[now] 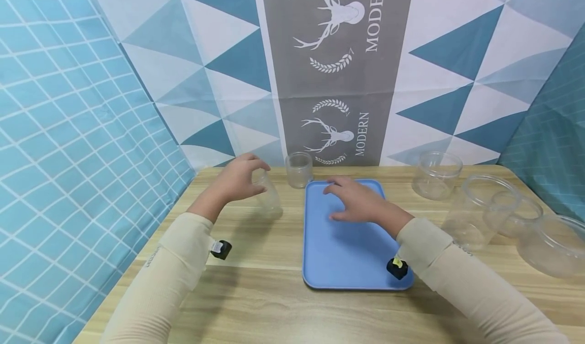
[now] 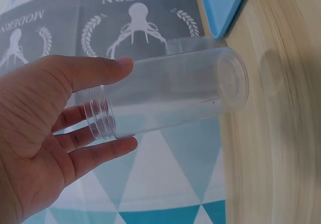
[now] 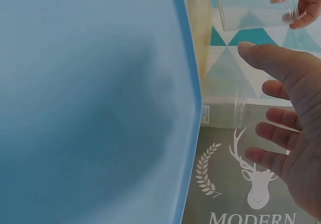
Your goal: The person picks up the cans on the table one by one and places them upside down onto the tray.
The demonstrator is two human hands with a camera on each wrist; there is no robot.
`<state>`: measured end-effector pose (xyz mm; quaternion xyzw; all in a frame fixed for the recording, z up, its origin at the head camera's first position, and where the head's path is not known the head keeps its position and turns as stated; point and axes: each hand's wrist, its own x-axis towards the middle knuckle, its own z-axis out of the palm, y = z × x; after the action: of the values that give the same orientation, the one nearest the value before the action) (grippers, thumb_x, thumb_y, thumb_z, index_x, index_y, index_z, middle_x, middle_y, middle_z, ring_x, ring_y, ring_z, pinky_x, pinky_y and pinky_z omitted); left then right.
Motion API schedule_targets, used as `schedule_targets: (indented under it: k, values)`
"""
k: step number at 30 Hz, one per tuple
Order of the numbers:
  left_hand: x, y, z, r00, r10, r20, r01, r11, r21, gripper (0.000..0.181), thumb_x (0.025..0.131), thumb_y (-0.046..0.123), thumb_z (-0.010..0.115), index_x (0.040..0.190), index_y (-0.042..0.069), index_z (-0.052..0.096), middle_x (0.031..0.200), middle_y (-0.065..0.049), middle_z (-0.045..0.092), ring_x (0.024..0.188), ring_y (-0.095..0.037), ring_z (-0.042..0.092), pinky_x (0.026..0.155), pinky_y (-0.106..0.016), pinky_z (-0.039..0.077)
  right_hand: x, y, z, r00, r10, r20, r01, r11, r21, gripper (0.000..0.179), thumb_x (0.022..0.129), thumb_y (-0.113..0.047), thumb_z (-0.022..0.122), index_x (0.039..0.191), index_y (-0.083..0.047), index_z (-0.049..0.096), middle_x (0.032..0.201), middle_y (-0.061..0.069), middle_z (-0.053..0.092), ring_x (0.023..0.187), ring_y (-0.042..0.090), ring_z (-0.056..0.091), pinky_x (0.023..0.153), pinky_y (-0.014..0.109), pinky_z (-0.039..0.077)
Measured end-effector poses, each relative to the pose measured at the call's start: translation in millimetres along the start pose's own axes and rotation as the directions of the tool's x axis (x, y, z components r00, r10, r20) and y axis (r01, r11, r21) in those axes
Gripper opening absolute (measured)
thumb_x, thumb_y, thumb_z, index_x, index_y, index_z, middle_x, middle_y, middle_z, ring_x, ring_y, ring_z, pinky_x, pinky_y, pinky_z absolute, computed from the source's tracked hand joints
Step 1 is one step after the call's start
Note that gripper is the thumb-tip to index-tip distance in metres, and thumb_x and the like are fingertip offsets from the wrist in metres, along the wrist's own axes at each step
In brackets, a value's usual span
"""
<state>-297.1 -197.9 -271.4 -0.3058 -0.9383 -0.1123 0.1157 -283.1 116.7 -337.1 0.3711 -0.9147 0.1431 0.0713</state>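
A tall clear plastic jar (image 2: pixel 170 93) with a threaded neck is tilted at the left of the table. My left hand (image 1: pixel 239 179) grips it by the neck end, thumb on one side and fingers round the other. The jar's base is close to the tabletop in the left wrist view. Over the far part of a blue tray (image 1: pixel 347 268) hovers my right hand (image 1: pixel 358 201), fingers spread and loosely bent, holding nothing. A short clear jar (image 1: pixel 299 172) stands upright behind the tray's far left corner; the right wrist view shows it beyond the right fingers.
At the right of the table stand several clear jars, among them a short one (image 1: pixel 436 179) at the back, a tall one (image 1: pixel 470 222) and a wide one (image 1: pixel 553 247). A patterned cloth (image 1: pixel 338 80) hangs behind the table, and blue checked cloth (image 1: pixel 68 130) borders the left.
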Motion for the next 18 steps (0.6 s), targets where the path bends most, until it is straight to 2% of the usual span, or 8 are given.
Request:
schedule_targets:
  k: [4,9,14,18]
  values:
    - [4.7,6.9,-1.0,0.999,0.04,0.0,-0.04,0.999,0.007,0.041,0.08,0.016,0.08,0.117,0.006,0.068,0.116,-0.014,0.058,0.106,-0.03,0.056,0.091,-0.047,0.047,-0.2,2.0,1.7,1.0,0.02,0.012,-0.021,0.998,0.053,0.058,0.079,-0.029,0.081,0.127,-0.005,0.06,0.144,0.02,0.044,0.133,0.036,0.041,0.105,0.051,0.039]
    - [10.0,17.6,-2.8,0.997,0.071,-0.017,-0.071,0.997,-0.014,0.041,0.078,0.015,0.081,0.115,0.006,0.069,0.114,-0.013,0.058,0.105,-0.029,0.056,0.09,-0.045,0.048,0.0,4.2,4.2,0.996,0.084,0.02,-0.086,0.989,0.121,0.059,0.081,-0.029,0.08,0.129,-0.005,0.058,0.145,0.02,0.043,0.133,0.037,0.04,0.106,0.051,0.038]
    - [14.5,26.6,-1.7,0.996,0.083,-0.037,-0.084,0.995,-0.045,0.04,0.077,0.015,0.082,0.114,0.006,0.069,0.113,-0.011,0.059,0.106,-0.027,0.055,0.091,-0.043,0.048,0.5,8.2,7.4,0.99,0.143,-0.008,-0.138,0.97,0.201,0.056,0.082,-0.025,0.079,0.13,-0.004,0.058,0.142,0.019,0.046,0.129,0.036,0.045,0.103,0.051,0.041]
    - [17.3,32.6,0.3,0.994,0.092,-0.066,-0.096,0.993,-0.064,0.04,0.077,0.015,0.082,0.114,0.006,0.069,0.114,-0.01,0.059,0.107,-0.026,0.055,0.092,-0.041,0.048,-0.2,10.3,9.7,0.983,0.182,-0.02,-0.168,0.942,0.289,0.054,0.083,-0.023,0.078,0.13,-0.005,0.058,0.14,0.015,0.048,0.125,0.034,0.05,0.097,0.049,0.047]
